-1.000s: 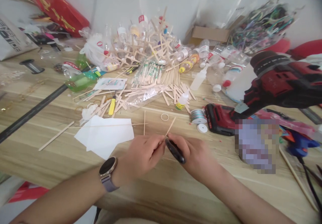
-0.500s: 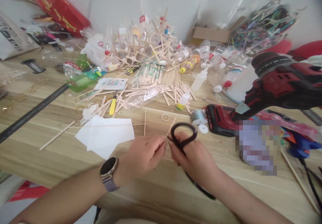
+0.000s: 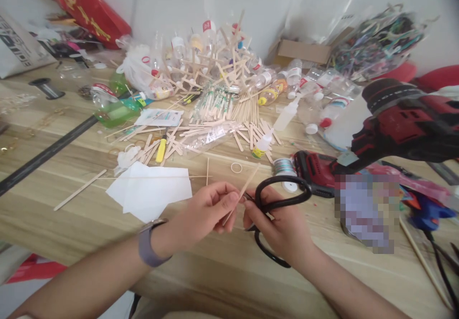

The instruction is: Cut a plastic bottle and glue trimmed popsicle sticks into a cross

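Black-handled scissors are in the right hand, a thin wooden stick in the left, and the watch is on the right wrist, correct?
Not quite: the head view shows the watch on the left wrist. The right hand does hold the black-handled scissors, and the left hand the thin wooden stick.

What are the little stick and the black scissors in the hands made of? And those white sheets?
Stick: probably wood, unpainted and matte, since it is pale tan without shine.
Scissors: smooth black with a soft shine; the grip end could be plastic or coated metal.
White sheets: likely paper, dull-finished, being thin and flat with crisp corners.
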Motion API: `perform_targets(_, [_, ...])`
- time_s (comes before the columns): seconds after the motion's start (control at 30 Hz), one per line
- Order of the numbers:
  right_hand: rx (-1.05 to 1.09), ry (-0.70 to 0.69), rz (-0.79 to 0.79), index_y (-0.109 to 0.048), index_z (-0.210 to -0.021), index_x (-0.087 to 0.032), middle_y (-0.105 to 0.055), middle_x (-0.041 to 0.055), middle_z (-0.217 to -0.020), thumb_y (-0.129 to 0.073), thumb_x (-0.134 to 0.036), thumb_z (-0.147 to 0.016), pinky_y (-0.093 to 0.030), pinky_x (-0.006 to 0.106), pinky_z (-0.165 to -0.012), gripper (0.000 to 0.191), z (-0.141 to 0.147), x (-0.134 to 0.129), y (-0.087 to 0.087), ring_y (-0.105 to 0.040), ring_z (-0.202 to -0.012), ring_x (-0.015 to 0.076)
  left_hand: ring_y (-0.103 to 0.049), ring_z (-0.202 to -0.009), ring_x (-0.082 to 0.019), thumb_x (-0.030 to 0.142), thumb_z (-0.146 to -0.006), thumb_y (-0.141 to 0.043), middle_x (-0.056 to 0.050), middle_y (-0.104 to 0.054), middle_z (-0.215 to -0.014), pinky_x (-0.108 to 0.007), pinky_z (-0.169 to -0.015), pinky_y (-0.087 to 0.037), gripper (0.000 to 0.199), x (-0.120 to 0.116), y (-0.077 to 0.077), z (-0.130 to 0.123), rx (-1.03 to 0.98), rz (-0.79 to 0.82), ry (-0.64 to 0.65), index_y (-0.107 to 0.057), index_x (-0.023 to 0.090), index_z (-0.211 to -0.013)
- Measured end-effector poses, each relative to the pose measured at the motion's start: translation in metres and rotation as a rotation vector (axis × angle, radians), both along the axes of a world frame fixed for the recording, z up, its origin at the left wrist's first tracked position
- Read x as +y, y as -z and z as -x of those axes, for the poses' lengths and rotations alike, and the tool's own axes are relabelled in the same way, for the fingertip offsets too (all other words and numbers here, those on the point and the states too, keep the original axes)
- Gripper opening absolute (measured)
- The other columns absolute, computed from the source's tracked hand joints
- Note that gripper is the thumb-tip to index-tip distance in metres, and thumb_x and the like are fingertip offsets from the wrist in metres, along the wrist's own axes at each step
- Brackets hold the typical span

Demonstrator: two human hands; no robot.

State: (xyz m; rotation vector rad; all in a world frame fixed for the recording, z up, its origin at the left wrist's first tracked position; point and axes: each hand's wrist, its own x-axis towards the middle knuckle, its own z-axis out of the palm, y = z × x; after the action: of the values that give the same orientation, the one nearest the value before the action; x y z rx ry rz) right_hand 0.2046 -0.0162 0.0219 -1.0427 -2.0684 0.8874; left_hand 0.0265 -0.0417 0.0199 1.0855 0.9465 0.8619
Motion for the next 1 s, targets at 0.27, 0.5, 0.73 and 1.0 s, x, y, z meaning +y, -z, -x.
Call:
perform_targets(0.27, [0.102,-0.100,0.142,-0.055,-0.091,-0.020,-0.064,-0.0023,-0.056,-0.048,-0.028,-0.094,-0.048,0.025,-0.050,0.012,-0.002,0.000,-0.001,-0.060,-0.049,0.0134,-0.029,-0.040,-0.005,0.048,-0.081,-0.069,0.008,-0.046,-0.047,-0.020,-0.041,-0.021,0.033,0.007,-0.004,0.006,-0.373,0.168,0.089,-0.056,0.018,-0.080])
perform_targets(0.5, [0.047,-0.036,0.087,-0.056,-0.085,-0.021,-0.066,-0.0026,-0.055,-0.049,-0.028,-0.094,-0.049,0.026,-0.056,0.013,-0.002,-0.005,-0.006,-0.061,-0.050,0.0134,-0.044,-0.050,-0.007,0.035,-0.094,-0.053,0.006,-0.053,-0.057,-0.019,-0.047,-0.032,0.020,0.002,-0.007,0.006,0.038,-0.162,-0.099,-0.049,0.019,-0.083])
perform_targets(0.73, [-0.004,0.027,0.034,-0.054,-0.072,-0.022,-0.064,-0.0033,-0.053,-0.050,-0.025,-0.093,-0.047,0.023,-0.054,0.022,0.001,-0.010,-0.012,-0.060,-0.048,0.0121,-0.044,-0.049,-0.007,0.029,-0.094,-0.048,0.007,-0.050,-0.057,-0.020,-0.047,-0.033,0.018,-0.007,-0.008,0.001,0.357,-0.352,-0.167,-0.046,0.020,-0.078])
perform_targets(1.0, [-0.038,0.014,0.093,-0.054,-0.079,-0.022,-0.063,-0.0043,-0.052,-0.048,-0.027,-0.094,-0.045,0.021,-0.049,0.017,0.002,-0.010,-0.011,-0.060,-0.047,0.0116,-0.045,-0.050,-0.008,0.030,-0.094,-0.048,0.007,-0.052,-0.059,-0.020,-0.049,-0.035,0.020,-0.008,-0.007,0.000,0.447,-0.374,-0.176,-0.049,0.020,-0.076])
